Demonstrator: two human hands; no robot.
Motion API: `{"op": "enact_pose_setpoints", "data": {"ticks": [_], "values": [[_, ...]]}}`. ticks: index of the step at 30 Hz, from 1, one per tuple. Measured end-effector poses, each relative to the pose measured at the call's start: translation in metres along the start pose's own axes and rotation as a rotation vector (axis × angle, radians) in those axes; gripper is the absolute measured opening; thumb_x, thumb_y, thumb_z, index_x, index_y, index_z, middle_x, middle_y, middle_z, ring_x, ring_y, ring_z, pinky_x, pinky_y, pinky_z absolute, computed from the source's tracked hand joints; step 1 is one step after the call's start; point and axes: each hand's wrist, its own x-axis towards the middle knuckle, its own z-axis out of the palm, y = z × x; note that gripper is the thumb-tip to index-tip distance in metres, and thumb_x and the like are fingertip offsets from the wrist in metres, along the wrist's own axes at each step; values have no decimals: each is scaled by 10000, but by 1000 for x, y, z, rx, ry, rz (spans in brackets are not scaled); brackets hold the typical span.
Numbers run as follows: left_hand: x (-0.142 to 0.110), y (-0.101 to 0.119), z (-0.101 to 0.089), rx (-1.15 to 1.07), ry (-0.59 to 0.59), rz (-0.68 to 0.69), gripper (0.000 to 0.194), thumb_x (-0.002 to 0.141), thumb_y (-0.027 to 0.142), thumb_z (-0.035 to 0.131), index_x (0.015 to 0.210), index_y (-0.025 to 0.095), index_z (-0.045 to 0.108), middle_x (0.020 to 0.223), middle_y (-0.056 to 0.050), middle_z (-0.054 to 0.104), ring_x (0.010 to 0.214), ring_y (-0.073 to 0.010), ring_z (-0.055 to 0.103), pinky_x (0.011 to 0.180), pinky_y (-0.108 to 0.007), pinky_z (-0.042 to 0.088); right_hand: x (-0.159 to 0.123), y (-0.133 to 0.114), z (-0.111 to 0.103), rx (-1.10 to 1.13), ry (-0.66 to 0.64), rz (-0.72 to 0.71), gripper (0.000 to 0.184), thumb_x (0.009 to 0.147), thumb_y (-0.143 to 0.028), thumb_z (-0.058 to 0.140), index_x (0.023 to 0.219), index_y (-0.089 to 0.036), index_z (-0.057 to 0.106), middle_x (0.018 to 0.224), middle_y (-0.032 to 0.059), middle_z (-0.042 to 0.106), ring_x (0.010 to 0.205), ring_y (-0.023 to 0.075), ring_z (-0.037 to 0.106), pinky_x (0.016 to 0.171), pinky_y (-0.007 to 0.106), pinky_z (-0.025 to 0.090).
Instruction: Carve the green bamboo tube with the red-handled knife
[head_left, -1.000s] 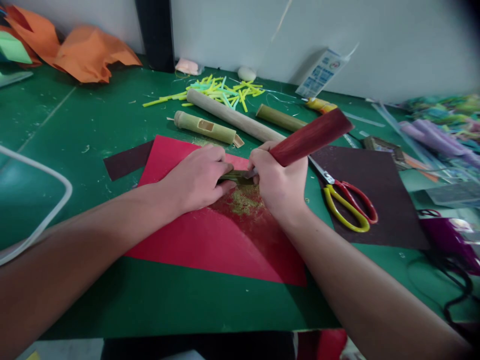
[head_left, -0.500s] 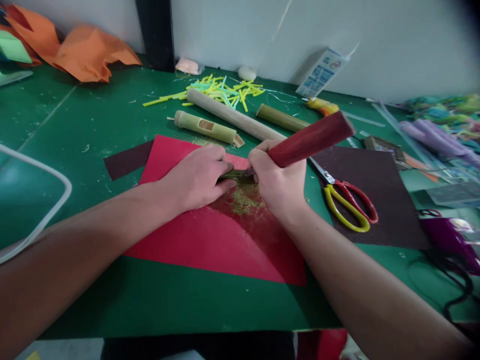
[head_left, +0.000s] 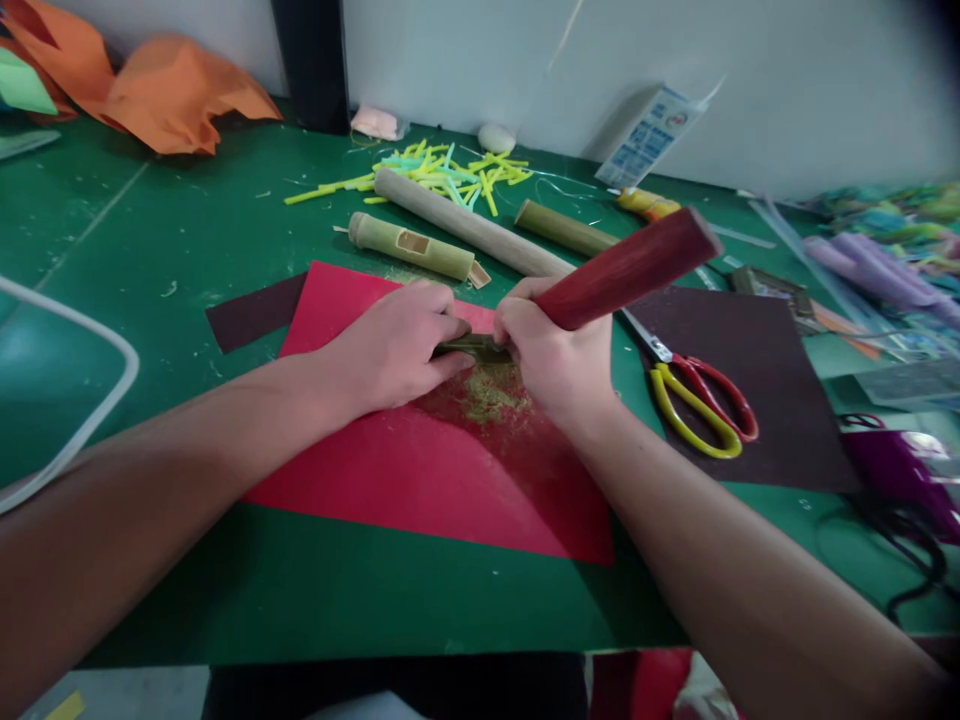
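My left hand (head_left: 405, 345) pinches a narrow strip of bamboo (head_left: 480, 346) between thumb and fingers, pressing it on a red sheet (head_left: 360, 480). A carving tool with a thick red wooden handle (head_left: 626, 268) is gripped in my right hand (head_left: 559, 350). Its handle slants up to the right; its blade is mostly hidden by my fingers, against the strip's right end. Fine greenish shavings (head_left: 491, 395) lie on the sheet just below the strip. Behind my hands rests a bamboo tube (head_left: 412, 246) with a rectangular notch cut in it.
Scissors (head_left: 697, 400) with red and yellow handles lie on a dark sheet (head_left: 780, 390) at right. A wooden rod (head_left: 465, 222), another bamboo piece (head_left: 562, 232) and cut yellow-green straws (head_left: 442, 170) are farther back. A white cable (head_left: 82, 325) curves at left.
Both hands still hold the bamboo strip and the tool in nearly the same place. The red handle has shifted slightly right and up, and the whole view has moved a little.
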Motion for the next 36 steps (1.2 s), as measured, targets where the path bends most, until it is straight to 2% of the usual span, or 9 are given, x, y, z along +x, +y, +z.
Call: {"op": "enact_pose_setpoints", "data": {"ticks": [3,7,12,17,21,27,36], "values": [[0,0,0,-3,-6,6,272,954,324,557,1002,132,744,962,-103,619,938,-251,573,837,-397,465,-1,2,-1,-32,-38,-27,225,664,-152,542,499,-227,409,497,-40,415,501,90,381,459,249,325],[0,0,-1,21,8,8,269,956,320,560,988,120,737,965,-108,624,930,-250,576,843,-401,466,2,7,0,65,67,-37,218,697,-130,522,506,-220,466,507,-38,436,492,88,396,479,255,352],[0,0,0,23,25,14,254,955,327,570,989,131,729,949,-97,622,921,-243,575,852,-399,470,5,8,1,47,62,-49,189,685,-111,536,531,-216,508,540,-33,469,531,97,431,522,267,379],[0,1,0,31,15,-6,264,957,332,570,990,124,729,945,-99,622,923,-247,573,851,-401,464,3,3,-1,51,24,-18,160,679,-140,545,545,-215,498,548,-38,459,537,94,416,508,259,358],[1,1,0,21,-4,4,253,957,330,567,957,134,727,950,-96,630,923,-248,574,838,-403,456,0,2,-2,9,-62,-34,200,666,-143,537,496,-216,461,491,-47,423,489,83,385,467,249,322],[0,0,1,26,34,18,268,965,336,561,995,124,722,965,-107,638,929,-255,579,860,-414,466,3,9,1,85,66,-54,195,690,-129,530,511,-207,524,513,-37,467,510,86,414,501,252,355],[2,0,1,21,7,10,287,967,342,558,1011,115,728,974,-115,641,942,-264,587,860,-425,470,4,6,1,74,38,-10,146,670,-158,562,535,-203,525,566,-22,477,574,100,418,501,250,324]]}}
